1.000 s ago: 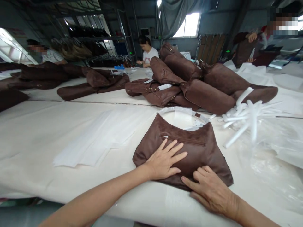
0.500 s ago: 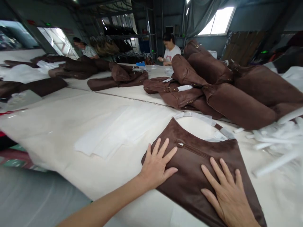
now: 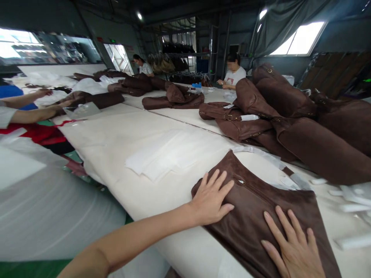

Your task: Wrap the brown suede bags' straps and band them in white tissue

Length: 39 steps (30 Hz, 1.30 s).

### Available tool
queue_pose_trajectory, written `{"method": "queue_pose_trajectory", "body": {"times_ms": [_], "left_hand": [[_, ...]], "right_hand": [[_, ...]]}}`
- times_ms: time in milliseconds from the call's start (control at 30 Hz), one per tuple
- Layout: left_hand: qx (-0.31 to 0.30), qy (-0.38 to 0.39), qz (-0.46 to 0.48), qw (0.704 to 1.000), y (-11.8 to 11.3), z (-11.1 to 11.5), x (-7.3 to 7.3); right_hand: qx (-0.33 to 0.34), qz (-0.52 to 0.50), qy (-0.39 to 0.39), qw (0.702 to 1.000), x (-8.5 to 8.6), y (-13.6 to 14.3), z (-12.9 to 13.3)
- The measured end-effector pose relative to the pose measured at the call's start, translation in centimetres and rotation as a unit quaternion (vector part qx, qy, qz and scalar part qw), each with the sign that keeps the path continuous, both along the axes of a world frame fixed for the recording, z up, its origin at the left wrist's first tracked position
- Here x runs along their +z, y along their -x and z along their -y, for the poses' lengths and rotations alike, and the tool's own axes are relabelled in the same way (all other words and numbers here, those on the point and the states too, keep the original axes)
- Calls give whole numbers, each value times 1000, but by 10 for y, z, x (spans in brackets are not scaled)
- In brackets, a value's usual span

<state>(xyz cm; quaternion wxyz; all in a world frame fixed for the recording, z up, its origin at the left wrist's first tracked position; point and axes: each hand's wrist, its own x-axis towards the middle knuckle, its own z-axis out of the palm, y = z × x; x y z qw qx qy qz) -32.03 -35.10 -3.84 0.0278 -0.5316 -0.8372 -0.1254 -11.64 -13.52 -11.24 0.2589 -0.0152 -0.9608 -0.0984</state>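
Note:
A dark brown handbag lies flat on the pale table, with a zip across its upper part. Its shoulder strap, wrapped in clear film, curves away at the far side. Spread over the bag's left part is my left hand, fingers apart and palm down. My right hand rests on the right part of the bag, also open with fingers spread; its wrist runs out of the bottom edge. Neither hand grips anything.
Brown handbags are piled behind and to the right. White sheets lie left of my bag, and white tubes at the right. A large roll of white wrapping stands beside the table. A co-worker's arms reach in at left; two people work farther back.
The view has swung left, so the scene sits farther right and a co-worker's arms show at left. Both my hands stay flat on the handbag in nearly the same places.

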Motion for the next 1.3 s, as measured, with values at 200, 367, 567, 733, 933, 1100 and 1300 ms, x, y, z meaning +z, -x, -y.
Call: {"method": "queue_pose_trajectory", "body": {"times_ms": [200,367,567,733,933,1100,1300], "left_hand": [[-151,-63,-28,986,0,-15,-16],[-134,-112,-59,983,3,-14,-40],[-143,-132,-56,979,7,-12,-33],[-145,-141,-51,978,9,-13,-36],[-149,-143,-40,978,12,-19,-44],[-153,-156,-26,976,12,-20,-46],[-242,-146,3,959,12,-6,-37]], "right_hand": [[69,-4,-82,994,28,4,-17],[158,-9,-3,987,82,65,-17],[154,72,117,978,100,221,38],[170,162,146,961,85,308,75],[186,95,222,952,68,326,87],[168,1,297,940,76,328,81],[81,-129,388,909,99,293,37]]}}
